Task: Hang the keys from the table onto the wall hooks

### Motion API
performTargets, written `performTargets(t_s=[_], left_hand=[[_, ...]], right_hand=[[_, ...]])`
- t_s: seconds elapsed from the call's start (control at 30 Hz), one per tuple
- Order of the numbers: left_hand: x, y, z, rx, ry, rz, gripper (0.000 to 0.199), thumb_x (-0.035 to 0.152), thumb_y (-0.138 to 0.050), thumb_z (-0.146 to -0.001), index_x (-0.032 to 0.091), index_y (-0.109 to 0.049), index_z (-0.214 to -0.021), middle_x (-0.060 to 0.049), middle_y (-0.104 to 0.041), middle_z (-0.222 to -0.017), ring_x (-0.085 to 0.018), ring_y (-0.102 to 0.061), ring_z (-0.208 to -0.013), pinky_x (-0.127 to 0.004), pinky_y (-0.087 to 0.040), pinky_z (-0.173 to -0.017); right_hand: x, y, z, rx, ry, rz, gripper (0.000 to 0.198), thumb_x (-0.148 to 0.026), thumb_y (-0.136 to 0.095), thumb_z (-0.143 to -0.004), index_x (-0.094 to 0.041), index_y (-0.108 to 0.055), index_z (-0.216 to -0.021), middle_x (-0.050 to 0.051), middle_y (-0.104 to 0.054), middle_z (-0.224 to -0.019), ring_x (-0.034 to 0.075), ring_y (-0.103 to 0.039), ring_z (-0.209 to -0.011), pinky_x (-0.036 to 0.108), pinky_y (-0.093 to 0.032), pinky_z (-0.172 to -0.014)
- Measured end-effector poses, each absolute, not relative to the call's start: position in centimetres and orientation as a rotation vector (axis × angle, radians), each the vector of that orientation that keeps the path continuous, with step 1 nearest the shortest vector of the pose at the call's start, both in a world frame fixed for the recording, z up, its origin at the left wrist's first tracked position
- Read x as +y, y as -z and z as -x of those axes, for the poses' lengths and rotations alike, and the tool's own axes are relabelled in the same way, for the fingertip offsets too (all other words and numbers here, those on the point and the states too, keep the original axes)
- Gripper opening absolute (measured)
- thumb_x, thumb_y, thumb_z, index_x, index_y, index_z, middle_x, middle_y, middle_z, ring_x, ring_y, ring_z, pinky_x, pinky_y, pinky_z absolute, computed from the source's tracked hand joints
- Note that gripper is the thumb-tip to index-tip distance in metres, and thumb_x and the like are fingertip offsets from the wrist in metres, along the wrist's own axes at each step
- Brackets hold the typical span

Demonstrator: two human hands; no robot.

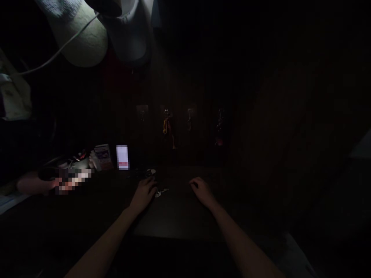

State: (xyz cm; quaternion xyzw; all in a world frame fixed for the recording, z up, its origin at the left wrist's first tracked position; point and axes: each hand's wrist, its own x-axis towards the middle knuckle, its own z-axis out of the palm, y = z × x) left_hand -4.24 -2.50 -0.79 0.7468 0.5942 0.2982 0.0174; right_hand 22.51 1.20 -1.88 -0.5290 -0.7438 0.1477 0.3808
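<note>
My left hand (144, 194) rests low over a dark tabletop (174, 220), its fingers apart and bent downward. Just right of its fingertips lies a small bunch of metal keys (161, 192), which catches some light. A small pale round item (151, 172) is a little beyond the same hand; its kind is too dark to make out. To the right, my right hand (203, 192) is near the table surface with its fingers curled in. Whatever may be inside those fingers is hidden.
Keys with a yellow cord (165, 126) and another bunch (219, 123) hang from hooks behind the table. At left are a lit screen (122, 156), a small box (103, 154) and another person's hand (34, 181). Pale hats (87, 42) hang above, crossed by a white cable (62, 48).
</note>
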Motion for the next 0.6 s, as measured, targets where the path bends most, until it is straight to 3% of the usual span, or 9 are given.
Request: performTargets(t_s=[0.2, 0.43, 0.6], left_hand=[[-2.4, 0.7, 2.9, 1.594, -0.994, -2.296, 0.026, 0.024, -0.049, -0.078, 0.025, -0.067, -0.097, -0.004, -0.059, -0.121, -0.021, -0.049, -0.116, -0.04, -0.039, -0.099], [-2.4, 0.6, 4.9, 1.8, -1.275, -2.061, 0.031, 0.02, -0.044, -0.073, 0.023, -0.064, -0.097, -0.003, -0.066, -0.106, -0.019, -0.057, -0.102, -0.037, -0.042, -0.094], [-2.6, 0.4, 7.5, 1.88, -1.158, -2.15, 0.036, 0.015, -0.043, -0.067, 0.021, -0.065, -0.094, -0.004, -0.067, -0.102, -0.021, -0.058, -0.099, -0.037, -0.041, -0.093]], right_hand=[[1.2, 1.9, -22.6, -1.896, -0.392, 1.338, 0.02, -0.011, -0.047, -0.077, -0.02, -0.065, -0.08, 0.003, -0.062, -0.089, 0.016, -0.058, -0.09, 0.03, -0.042, -0.085], [1.2, 1.7, -22.5, -1.899, -0.405, 1.348, 0.021, -0.011, -0.047, -0.077, -0.019, -0.066, -0.08, 0.004, -0.063, -0.089, 0.016, -0.059, -0.09, 0.029, -0.042, -0.085], [1.2, 1.7, -22.5, -1.891, -0.406, 1.336, 0.02, -0.011, -0.047, -0.077, -0.018, -0.066, -0.079, 0.004, -0.062, -0.088, 0.016, -0.059, -0.089, 0.029, -0.042, -0.084]])
